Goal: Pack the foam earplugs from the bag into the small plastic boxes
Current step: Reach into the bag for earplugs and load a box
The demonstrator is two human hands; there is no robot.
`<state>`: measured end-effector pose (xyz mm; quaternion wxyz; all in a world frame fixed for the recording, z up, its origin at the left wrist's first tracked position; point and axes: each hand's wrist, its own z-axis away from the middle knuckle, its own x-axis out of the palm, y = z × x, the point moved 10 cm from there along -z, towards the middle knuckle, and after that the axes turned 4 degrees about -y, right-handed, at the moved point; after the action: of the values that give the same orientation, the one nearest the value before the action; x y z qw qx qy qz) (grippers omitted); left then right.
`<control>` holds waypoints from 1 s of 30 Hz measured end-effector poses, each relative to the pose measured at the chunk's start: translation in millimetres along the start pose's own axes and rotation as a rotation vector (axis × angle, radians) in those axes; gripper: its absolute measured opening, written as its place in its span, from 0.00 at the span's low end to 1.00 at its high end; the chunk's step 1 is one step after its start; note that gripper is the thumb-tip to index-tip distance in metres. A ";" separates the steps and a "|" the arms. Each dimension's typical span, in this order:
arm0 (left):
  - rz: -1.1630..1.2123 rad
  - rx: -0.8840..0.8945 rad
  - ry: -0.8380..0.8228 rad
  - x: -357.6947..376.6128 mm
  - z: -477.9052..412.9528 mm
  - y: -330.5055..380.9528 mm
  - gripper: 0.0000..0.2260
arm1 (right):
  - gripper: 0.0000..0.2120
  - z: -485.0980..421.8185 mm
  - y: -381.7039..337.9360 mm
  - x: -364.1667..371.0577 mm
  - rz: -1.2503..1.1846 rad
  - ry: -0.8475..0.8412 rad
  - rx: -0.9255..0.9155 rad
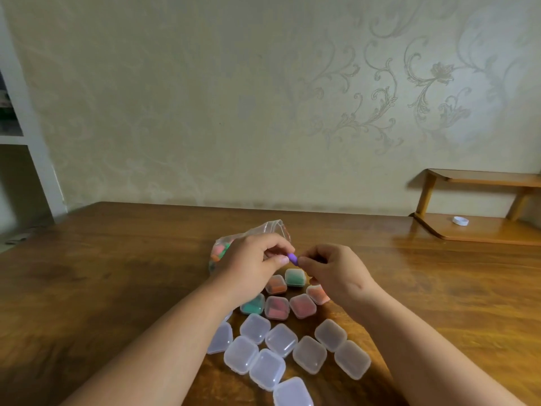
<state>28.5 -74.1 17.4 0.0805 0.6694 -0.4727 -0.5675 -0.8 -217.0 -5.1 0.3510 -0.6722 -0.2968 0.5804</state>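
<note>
The brown wooden table (117, 288) fills the whole lower half, and all the action sits in the middle of it. At the far side lies the clear zip plastic bag (273, 228), zip edge at its right-hand end. Orange and green plugs show through it, and it's partly hidden behind the left hand (251, 268). Closest to the person is a cluster of empty clear plastic boxes (281, 339), lids shut as far as I can tell. Between those and the bag is a smaller bunch of filled boxes (276, 307) with red, orange and green foam inside.

Both hands hover over the filled bunch. The left hand pinches one end of a purple foam earplug (293, 258) between thumb and forefinger. The right hand (336, 273) has its fingers curled, with the tips closed on the other end. So the plug is in the air, bridging the two hands, not in any box.

The bit that matters is that its long axis runs roughly left to right, slightly tilted, left end farther away and right end nearer. I can't tell which end is the tapered one. The empties lie below it and toward the person, with neither hand clearly closer. My guess is one hand has to let go and open a box first.
</note>
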 end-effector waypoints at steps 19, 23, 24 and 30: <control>0.185 -0.095 0.097 -3.8 -4.4 -13.5 0.06 | 0.15 5.1 4.1 -8.3 -0.129 0.095 -0.046; 0.196 -0.122 0.108 -4.3 -3.8 -16.5 0.05 | 0.10 6.4 2.9 -8.1 -0.185 0.104 -0.072; 0.198 -0.132 0.114 -5.2 -3.4 -16.9 0.06 | 0.08 6.7 2.6 -8.7 -0.167 0.107 -0.077; 0.262 -0.210 0.125 -5.6 -0.3 -21.3 0.04 | 0.08 6.6 10.7 -8.6 -0.272 0.109 -0.016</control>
<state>40.8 -58.6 7.7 0.2524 0.6239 -0.4881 -0.5557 -8.7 -229.3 -9.4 0.4368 -0.6592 -0.3701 0.4876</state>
